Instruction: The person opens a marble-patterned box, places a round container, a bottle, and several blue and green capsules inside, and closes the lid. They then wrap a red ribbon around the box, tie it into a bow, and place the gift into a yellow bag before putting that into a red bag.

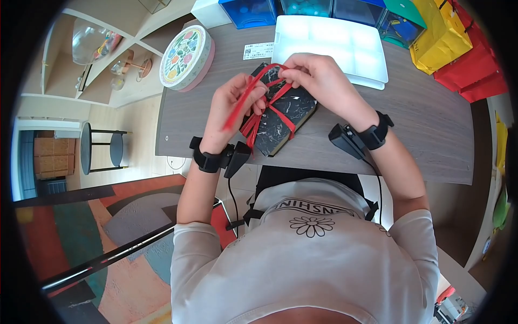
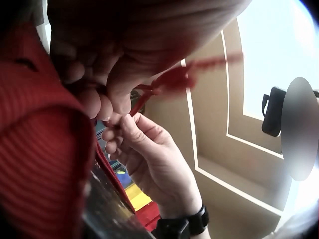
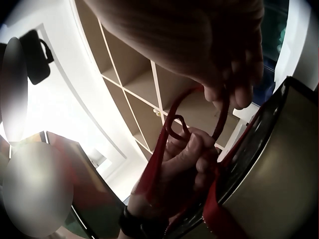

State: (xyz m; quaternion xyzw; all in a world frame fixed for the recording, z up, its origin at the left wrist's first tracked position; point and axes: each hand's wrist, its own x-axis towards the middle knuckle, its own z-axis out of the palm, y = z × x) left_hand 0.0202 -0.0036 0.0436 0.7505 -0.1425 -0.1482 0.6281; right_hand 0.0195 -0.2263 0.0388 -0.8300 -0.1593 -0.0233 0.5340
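Observation:
A black marbled hardcover book (image 1: 297,108) lies at an angle on the table, bound with red ribbon (image 1: 283,117) that crosses over its cover. Above the crossing, my left hand (image 1: 229,102) pinches the ribbon between thumb and fingers, and a loose tail hangs past its wrist side. My right hand (image 1: 319,75) pinches another length by the far edge of the book. Between the two hands the ribbon arches up, and the right wrist view shows a small ribbon loop (image 3: 177,127) by the left fingers. Ribbed red ribbon fills the near side of the left wrist view.
Behind the hands sits a white compartmented tray (image 1: 329,46), with a printed label (image 1: 258,51) beside it. A round floral box (image 1: 186,56) stands at the left. Blue bins (image 1: 248,13) line the back; yellow (image 1: 440,40) and red (image 1: 464,67) bags stand at the right.

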